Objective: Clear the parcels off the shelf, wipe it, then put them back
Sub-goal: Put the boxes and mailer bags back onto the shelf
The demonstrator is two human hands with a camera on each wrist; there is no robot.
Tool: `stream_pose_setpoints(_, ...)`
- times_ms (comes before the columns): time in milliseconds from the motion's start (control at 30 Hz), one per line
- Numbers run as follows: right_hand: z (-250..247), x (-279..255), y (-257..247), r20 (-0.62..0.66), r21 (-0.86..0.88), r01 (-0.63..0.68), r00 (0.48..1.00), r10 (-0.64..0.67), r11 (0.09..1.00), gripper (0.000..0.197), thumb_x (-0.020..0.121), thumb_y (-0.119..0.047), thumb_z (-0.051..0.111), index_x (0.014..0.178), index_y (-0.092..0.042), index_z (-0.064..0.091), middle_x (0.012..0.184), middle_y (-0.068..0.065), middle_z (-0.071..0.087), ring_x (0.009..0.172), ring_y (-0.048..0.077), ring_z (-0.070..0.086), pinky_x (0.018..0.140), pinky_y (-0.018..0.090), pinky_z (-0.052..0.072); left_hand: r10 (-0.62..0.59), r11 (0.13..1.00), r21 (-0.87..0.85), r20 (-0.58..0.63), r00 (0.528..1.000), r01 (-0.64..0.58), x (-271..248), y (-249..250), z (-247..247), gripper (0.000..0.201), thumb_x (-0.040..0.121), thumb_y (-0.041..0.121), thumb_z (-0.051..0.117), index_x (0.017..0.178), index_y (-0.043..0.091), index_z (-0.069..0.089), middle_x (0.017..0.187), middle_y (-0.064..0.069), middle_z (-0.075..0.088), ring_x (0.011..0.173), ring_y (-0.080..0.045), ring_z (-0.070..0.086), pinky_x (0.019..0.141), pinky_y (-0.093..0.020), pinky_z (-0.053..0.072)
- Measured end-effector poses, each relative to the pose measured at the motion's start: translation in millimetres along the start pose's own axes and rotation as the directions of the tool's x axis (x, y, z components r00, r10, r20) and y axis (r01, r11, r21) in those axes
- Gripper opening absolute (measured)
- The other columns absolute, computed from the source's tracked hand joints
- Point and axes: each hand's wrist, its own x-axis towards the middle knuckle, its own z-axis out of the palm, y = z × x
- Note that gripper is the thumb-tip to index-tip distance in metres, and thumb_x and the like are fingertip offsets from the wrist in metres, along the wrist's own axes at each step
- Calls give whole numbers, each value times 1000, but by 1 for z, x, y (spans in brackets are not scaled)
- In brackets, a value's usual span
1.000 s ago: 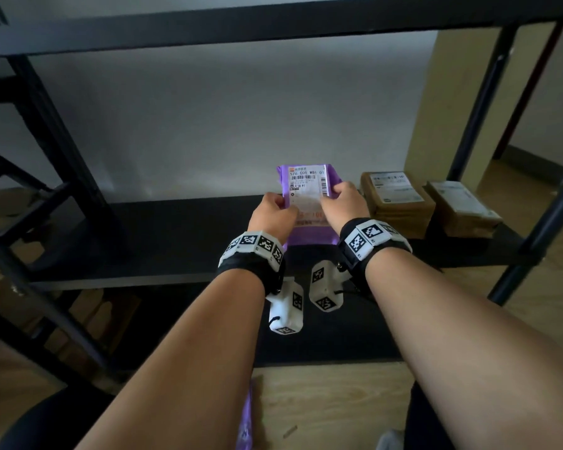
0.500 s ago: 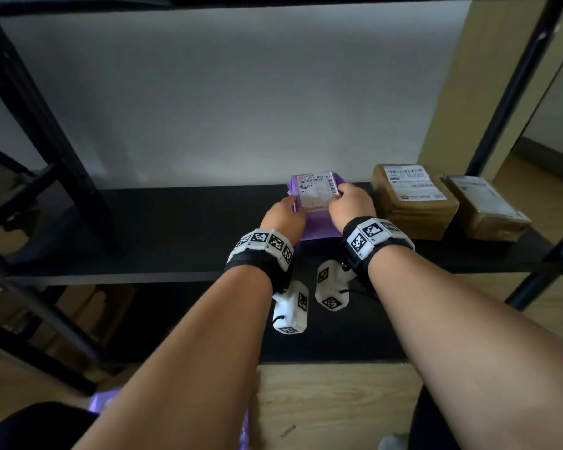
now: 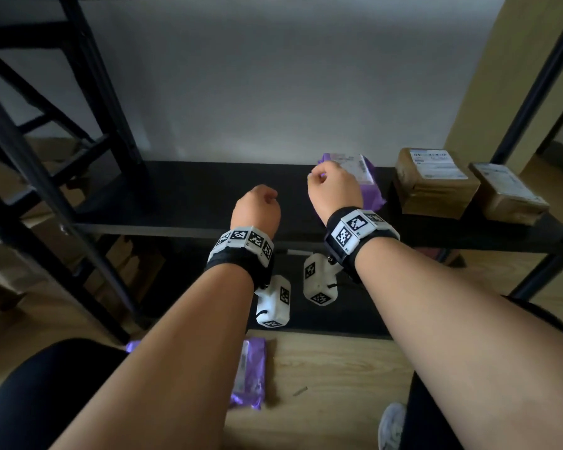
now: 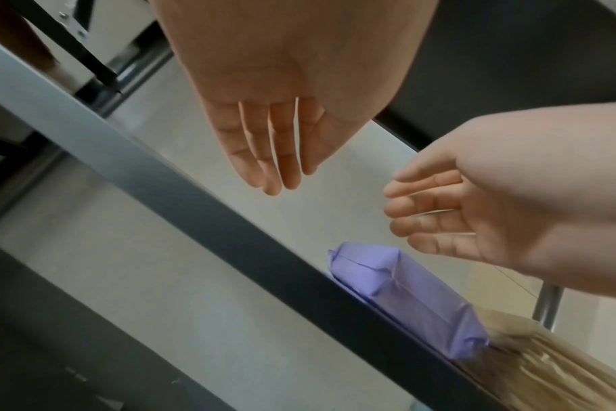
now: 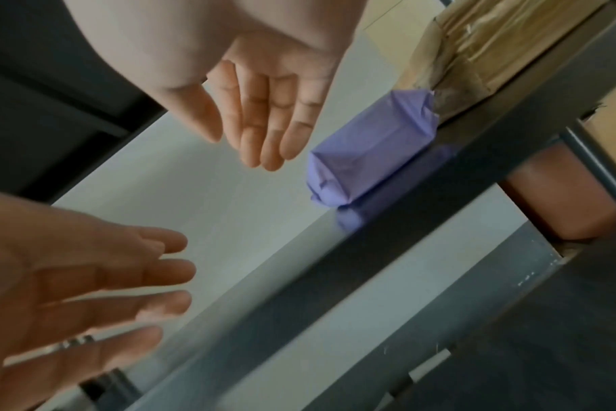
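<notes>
A purple parcel (image 3: 366, 177) with a white label lies flat on the black shelf (image 3: 192, 196), right beside two brown taped parcels (image 3: 436, 183) (image 3: 507, 193). My right hand (image 3: 333, 186) hovers just in front of the purple parcel (image 5: 370, 155), fingers relaxed and holding nothing. My left hand (image 3: 257, 206) hangs to the left of it over bare shelf, also holding nothing. In the left wrist view, the fingers (image 4: 271, 155) of my left hand are straight above the shelf edge, apart from the parcel (image 4: 405, 294). A second purple parcel (image 3: 251, 371) lies on the wooden floor below.
Black frame posts stand at the left (image 3: 88, 92) and right (image 3: 533, 92) of the shelf, with a white wall behind. A lower black shelf (image 3: 355, 313) sits underneath. Cardboard (image 3: 127, 264) lies under the left side. A shoe (image 3: 392, 423) shows at the bottom.
Both hands have let go of the purple parcel, which now lies on the shelf next to the brown ones. The hands have drawn back, the left moving leftward.
</notes>
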Motion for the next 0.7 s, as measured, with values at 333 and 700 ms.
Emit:
stream_pose_setpoints(333,70,-100,12,350,-48,-42,935,57,998,35,88,-31,47,60,-10,47,57,3,48,59,25,48,52,28,33,-197,973,138,69,978,186,-58,-99,-17,33,89,14,48,115,24,67,115,-3,67,103,-23,64,75,-24,45)
stream_pose_setpoints(700,162,-176,100,656,-247,-130,706,265,960,20,90,-28,53,98,-16,67,100,4,70,94,26,64,76,28,49,-493,843,371,246,835,388,-104,-229,53,33,89,3,48,116,9,66,118,-14,65,111,-32,60,88,-32,48)
